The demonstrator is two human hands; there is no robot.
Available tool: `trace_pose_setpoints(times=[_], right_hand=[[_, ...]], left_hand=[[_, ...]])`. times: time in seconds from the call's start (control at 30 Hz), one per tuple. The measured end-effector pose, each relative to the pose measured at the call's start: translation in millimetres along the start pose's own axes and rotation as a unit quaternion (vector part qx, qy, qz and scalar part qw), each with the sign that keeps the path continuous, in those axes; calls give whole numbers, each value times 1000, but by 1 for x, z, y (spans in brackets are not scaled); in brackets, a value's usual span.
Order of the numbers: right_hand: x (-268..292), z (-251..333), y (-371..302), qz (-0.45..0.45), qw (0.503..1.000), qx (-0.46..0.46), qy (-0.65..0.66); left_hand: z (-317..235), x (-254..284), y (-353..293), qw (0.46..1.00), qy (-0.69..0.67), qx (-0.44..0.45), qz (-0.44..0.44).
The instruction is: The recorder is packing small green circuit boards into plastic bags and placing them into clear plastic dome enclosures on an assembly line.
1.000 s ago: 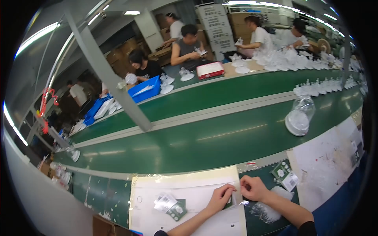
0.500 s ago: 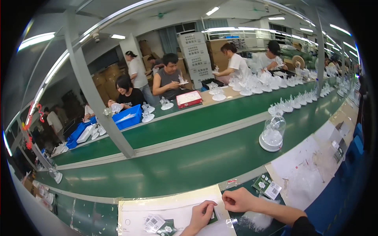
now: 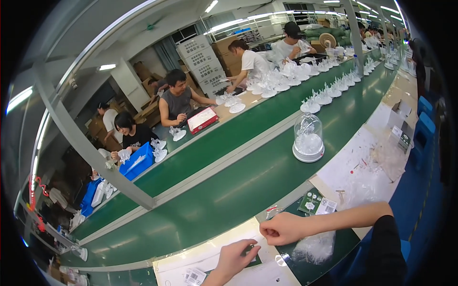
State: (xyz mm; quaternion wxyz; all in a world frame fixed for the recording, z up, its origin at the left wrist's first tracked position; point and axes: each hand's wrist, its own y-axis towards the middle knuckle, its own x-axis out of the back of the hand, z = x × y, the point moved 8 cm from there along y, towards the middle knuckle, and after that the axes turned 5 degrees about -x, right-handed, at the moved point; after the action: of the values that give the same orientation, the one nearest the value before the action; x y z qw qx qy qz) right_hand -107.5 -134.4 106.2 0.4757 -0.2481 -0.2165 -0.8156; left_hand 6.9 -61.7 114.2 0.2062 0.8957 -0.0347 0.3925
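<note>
My left hand (image 3: 234, 257) is low over a white sheet (image 3: 174, 267), its thumb and fingers curled toward each other. Part of a dark green card (image 3: 256, 261) shows beneath and beside it; whether the fingers grip it or something small is hidden. Just to the right, my right hand (image 3: 284, 229) is closed in a pinch, close to the left fingertips but apart from them. What it holds, if anything, is too small to make out. A white barcode label (image 3: 193, 276) lies on the sheet by my left wrist. Under my right forearm is a crumpled clear plastic bag (image 3: 315, 248).
Green cards with a barcode label (image 3: 317, 202) lie beyond my right forearm. A clear dome (image 3: 308, 138) on a white base stands on the green conveyor (image 3: 210, 205), with a row of clear ornaments (image 3: 329, 93) behind it. Co-workers sit across, near a blue bin (image 3: 138, 162) and a red box (image 3: 202, 120).
The view has tilted and swung, shifting the dome and conveyor leftward in the picture. My hands stay close together; a gap now shows between my left thumb and forefinger.
</note>
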Motion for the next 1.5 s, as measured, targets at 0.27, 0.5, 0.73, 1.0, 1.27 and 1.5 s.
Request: trace_pose_setpoints(times=[0.27,0.5,0.73,1.0,1.27,1.5], right_hand=[[106,-58,-14,-195,981,-8,17],[230,-88,-26,-362,903,47,-226],[310,-107,-32,-424,827,20,-369],[331,-135,-22,-404,840,-15,-361],[322,-151,-10,-352,883,-35,-309],[316,-153,-5,-346,896,-59,-273]], left_hand=[[28,-39,135,963,-250,47,90],[30,-60,279,968,-248,-41,26],[15,-72,367,967,-213,-113,-84],[23,-103,400,962,-230,-102,-104],[32,-102,406,979,-167,-92,-69],[44,-108,411,970,-236,-38,35]])
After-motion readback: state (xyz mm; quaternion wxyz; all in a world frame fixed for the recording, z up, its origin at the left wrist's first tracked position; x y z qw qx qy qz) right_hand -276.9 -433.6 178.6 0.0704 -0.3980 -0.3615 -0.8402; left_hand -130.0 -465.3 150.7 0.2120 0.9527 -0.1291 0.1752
